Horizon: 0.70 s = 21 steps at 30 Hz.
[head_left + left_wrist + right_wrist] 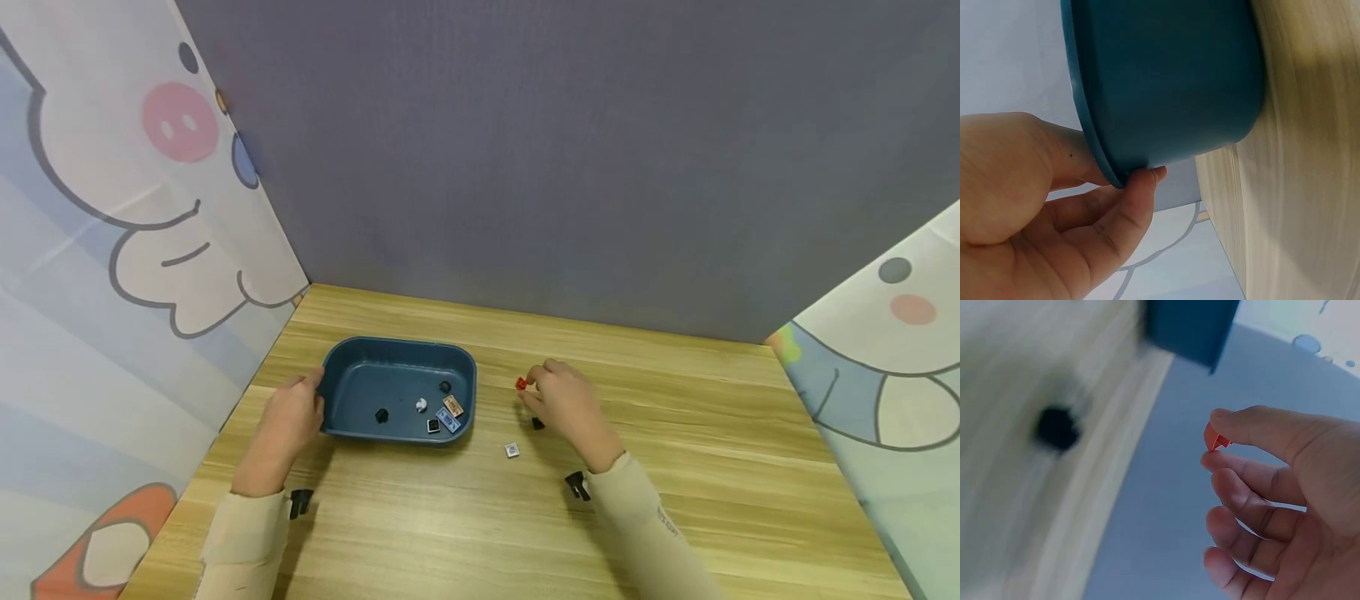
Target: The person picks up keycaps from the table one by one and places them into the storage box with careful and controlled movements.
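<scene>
My left hand (292,414) grips the left rim of a dark blue plastic tub (360,429); in the left wrist view its thumb and fingers pinch that rim. Between thumb and index finger of my right hand (564,400) is a small red plastic piece (1215,437), held above the table just right of the tub. Inside the tub lie a white piece (421,405), a black piece (382,415), a dark round piece (445,387), a black-and-white square tile (433,426), an orange printed tile (453,406) and a blue printed tile (447,419).
A small white printed tile (512,450) lies on the wooden table (420,525), right of the tub. Below my right hand is a small black piece (537,423). A grey panel (525,167) stands along the table's back edge, with cartoon-printed sheets at both sides.
</scene>
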{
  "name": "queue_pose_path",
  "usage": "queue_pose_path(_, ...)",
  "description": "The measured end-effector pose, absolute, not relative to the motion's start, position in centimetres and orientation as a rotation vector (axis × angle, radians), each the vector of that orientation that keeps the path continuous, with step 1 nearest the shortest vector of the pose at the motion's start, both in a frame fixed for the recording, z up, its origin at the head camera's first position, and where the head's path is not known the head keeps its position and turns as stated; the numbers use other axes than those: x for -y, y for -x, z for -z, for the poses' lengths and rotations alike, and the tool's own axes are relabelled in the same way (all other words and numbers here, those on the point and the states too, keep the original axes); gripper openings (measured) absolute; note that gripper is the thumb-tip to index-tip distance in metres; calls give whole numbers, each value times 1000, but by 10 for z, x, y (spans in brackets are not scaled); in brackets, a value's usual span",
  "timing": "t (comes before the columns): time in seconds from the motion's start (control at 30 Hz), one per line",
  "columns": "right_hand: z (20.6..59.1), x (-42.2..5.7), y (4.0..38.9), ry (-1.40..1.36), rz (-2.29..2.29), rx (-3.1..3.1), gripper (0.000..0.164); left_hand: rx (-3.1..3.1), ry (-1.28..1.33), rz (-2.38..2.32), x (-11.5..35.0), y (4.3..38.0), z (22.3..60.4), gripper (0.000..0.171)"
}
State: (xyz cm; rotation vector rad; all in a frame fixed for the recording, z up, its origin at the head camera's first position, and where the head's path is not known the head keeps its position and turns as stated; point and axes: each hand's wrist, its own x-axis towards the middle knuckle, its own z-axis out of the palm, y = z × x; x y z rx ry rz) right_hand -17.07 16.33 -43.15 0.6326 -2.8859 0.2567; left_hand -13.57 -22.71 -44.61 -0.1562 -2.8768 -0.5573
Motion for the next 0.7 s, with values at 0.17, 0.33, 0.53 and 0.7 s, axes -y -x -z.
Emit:
queue_pose_path(0.17, 419, -131, 184, -747, -276, 2841, 23, 2855, 165, 549, 228, 136, 447, 39)
queue_pose_path(0.33, 416, -102, 198, -834, -275, 2840, 24, 2850, 180, 543, 228, 136, 449, 38)
queue_pose_path(0.53, 412, -71, 205, -896, -262, 2841, 25, 2845, 189, 539, 228, 137, 450, 38)
queue_pose_path(0.7, 412, -54, 207, -918, -263, 2796, 28, 2835, 193, 539, 227, 135, 449, 38)
